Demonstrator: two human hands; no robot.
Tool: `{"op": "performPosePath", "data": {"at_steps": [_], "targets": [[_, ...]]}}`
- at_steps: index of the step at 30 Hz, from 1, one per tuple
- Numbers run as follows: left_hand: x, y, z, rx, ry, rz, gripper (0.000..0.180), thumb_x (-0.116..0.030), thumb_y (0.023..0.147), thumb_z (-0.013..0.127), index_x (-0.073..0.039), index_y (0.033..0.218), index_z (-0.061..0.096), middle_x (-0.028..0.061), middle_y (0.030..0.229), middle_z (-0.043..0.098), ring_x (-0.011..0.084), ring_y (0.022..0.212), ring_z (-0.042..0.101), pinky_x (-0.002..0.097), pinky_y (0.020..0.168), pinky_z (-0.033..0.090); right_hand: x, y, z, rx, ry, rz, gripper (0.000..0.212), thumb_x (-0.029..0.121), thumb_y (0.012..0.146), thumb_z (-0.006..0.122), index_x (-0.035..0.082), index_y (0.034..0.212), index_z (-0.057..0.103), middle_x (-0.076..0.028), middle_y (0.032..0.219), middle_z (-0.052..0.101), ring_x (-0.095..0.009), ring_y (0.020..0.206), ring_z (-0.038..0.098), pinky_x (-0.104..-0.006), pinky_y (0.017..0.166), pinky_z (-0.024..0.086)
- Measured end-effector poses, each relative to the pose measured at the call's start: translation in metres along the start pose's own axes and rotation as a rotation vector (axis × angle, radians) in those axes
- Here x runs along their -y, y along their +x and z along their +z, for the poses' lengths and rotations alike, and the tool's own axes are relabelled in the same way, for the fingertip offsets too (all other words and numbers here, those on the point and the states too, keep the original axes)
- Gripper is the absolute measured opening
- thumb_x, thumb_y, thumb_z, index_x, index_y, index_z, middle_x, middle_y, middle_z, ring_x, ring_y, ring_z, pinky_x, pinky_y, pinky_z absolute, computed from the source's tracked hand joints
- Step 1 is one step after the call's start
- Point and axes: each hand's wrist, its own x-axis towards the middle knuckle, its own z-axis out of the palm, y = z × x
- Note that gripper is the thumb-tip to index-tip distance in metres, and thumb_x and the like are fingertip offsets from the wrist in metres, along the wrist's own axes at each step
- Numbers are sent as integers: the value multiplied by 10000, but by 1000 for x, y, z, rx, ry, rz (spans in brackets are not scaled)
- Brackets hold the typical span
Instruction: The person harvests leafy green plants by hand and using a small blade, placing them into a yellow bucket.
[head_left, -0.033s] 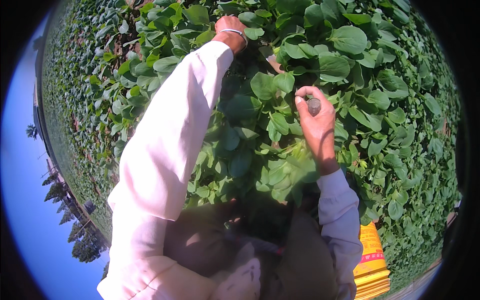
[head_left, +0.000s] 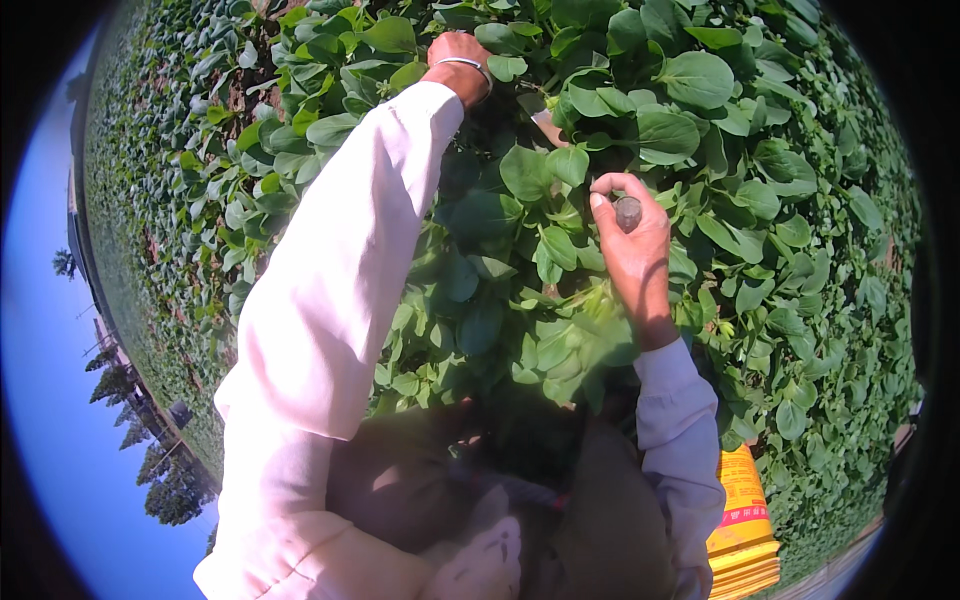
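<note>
Foliage (head_left: 668,135), green & oval-leaved, w/ bare R hand (head_left: 640,240) & bare L hand (head_left: 456,48) amid it.
R fingers curl closed round a greyish-brown, round-ended tool handle (head_left: 628,211), butt up, just R of ctr. L fingers are hidden in leaves at upper ctr., so opening & hold can't be told; thin silver-coloured bangle (head_left: 464,63) at wrist. Pale, flat blade-like piece (head_left: 547,124) shows btwn hands. Yellow bucket (head_left: 741,488) w/ red band stands lower R, beside the pale R sleeve (head_left: 676,420).

L fisheye head cam looks dn @ plants (head_left: 525,172), close.
</note>
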Motion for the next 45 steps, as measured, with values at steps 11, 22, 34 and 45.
{"op": "performPosePath", "data": {"at_steps": [11, 22, 34, 45], "targets": [[19, -27, 0, -314, -98, 188, 159, -182, 802, 566, -121, 773, 710, 118, 805, 689, 285, 778, 684, 384, 628, 542, 0, -1, 0, 38, 11, -2, 38, 19, 880, 588, 53, 897, 583, 81, 587, 409, -15, 528, 348, -210, 469, 287], [21, 3, 8, -585, -323, 59, 179, -194, 791, 558, -44, 832, 645, 176, 747, 652, 357, 693, 645, 452, 617, 501, -1, -3, 2, 24, 26, -26, 40, 21, 878, 590, 53, 901, 583, 78, 599, 412, -18, 535, 352, -212, 477, 296], [20, -1, 31, -658, -284, 72, 180, -177, 834, 517, -85, 841, 671, 135, 749, 670, 323, 731, 662, 424, 629, 514, -3, 0, -8, 57, 28, 32, 53, 12, 869, 590, 51, 904, 589, 78, 592, 400, -14, 529, 342, -213, 469, 283], [18, 14, 24, -782, -404, -106, 250, -206, 844, 571, -39, 1027, 604, 135, 934, 654, 337, 775, 663, 433, 654, 532, -4, 0, -10, 61, 61, 38, 49, 16, 865, 595, 54, 896, 594, 80, 589, 399, -15, 527, 339, -209, 473, 280]]}}
